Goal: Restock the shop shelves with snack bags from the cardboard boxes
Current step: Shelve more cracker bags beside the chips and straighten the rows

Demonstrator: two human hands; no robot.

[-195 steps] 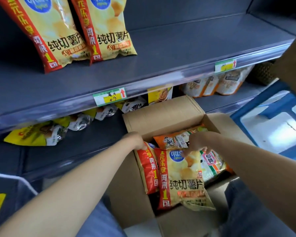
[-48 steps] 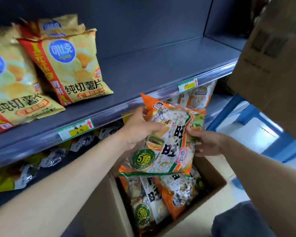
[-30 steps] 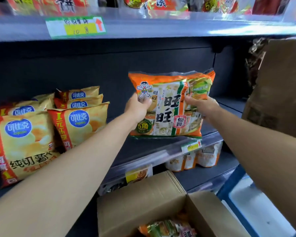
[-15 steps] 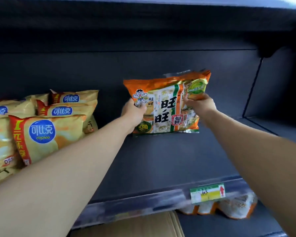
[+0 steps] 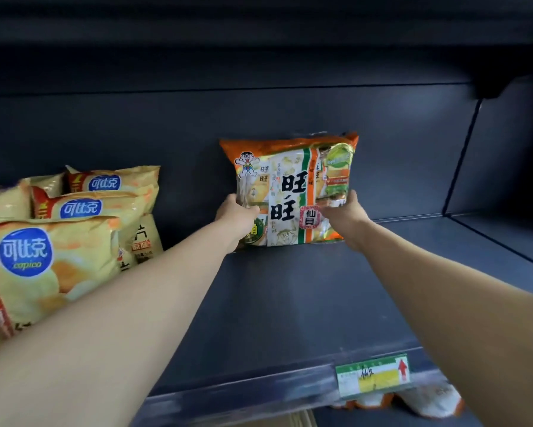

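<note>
Standing upright near the back edge of the shelf [image 5: 290, 303], the orange bag [image 5: 293, 186] is gripped at its 2 sides, with the left hand [image 5: 236, 211] and right hand [image 5: 343, 212] each curled onto it. Yellow chip bags [image 5: 52, 263] crowd the left end. By my reckoning only 1 bag is placed here, not yet released; the front and right end lie bare.

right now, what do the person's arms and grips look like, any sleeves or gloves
Both arms are bare as far as this view shows: no sleeve is in sight on the left arm or the right arm. The left grip and right grip wear no gloves. No watch or band shows at either wrist, and no markings.
</note>
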